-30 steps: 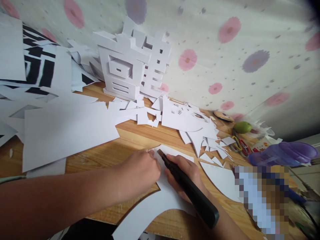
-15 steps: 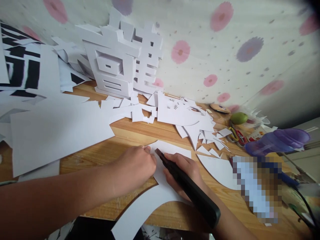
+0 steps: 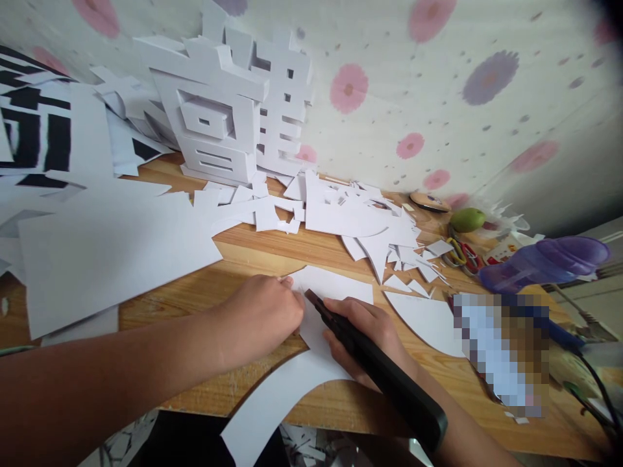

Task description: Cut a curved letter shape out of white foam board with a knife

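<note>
On the wooden table lies a curved piece of white board [image 3: 272,397], its near end reaching over the front edge. My left hand [image 3: 270,303] is closed at the left edge of its upper part, with the fingers curled under and partly hidden. My right hand [image 3: 367,331] holds a utility knife [image 3: 384,376] with a long black handle. The handle slants back toward me, and the short dark blade points at the board close beside my left knuckles. Whether the blade touches the board I cannot tell.
Behind my hands stand white cut-out characters [image 3: 209,123]. White offcuts [image 3: 345,207] lie in front of them. A large white sheet [image 3: 117,246] is at left. Toward the right are scissors [image 3: 470,259], a purple bottle [image 3: 545,263], a green fruit [image 3: 467,220] and a blurred-out patch [image 3: 501,353].
The knife and my right hand have shifted slightly right relative to the board. My left hand stays at the board's edge. The whole view has moved a little.
</note>
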### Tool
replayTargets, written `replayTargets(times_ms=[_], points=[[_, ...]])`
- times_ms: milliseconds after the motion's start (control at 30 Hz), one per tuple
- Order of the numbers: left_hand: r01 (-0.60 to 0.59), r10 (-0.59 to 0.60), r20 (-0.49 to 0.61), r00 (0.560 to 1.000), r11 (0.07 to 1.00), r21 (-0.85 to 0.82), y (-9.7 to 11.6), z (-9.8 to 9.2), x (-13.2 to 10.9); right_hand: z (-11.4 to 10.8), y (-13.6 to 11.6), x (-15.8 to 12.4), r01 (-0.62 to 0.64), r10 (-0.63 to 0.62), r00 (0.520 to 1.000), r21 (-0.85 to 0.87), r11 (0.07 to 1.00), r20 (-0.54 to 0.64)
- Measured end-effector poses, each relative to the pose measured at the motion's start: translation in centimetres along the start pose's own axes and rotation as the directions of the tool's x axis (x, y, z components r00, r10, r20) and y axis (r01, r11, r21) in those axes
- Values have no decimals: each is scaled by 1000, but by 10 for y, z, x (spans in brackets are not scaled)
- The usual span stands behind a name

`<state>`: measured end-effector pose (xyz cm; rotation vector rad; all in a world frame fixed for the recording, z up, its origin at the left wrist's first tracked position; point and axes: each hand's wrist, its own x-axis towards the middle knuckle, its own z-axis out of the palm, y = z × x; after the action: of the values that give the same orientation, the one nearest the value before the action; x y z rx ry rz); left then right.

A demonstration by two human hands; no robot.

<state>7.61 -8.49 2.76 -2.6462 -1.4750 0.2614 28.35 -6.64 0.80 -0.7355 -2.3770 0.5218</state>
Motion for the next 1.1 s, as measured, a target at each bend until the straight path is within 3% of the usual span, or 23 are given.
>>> replayTargets(times_ms=[333,567,1100], points=[[24,-23,32,999,1000,-17,0,-9,-2,-8,3,-7,-5,3,998,31,1000,63],[14,-14,36,999,1000,7,-1,-6,-2,-9,3,-12,57,-59,997,29,998,51],[23,-21,42,999,999,-35,-1,-11,-3,-25,6,-17,16,-26,988,68,998,154]])
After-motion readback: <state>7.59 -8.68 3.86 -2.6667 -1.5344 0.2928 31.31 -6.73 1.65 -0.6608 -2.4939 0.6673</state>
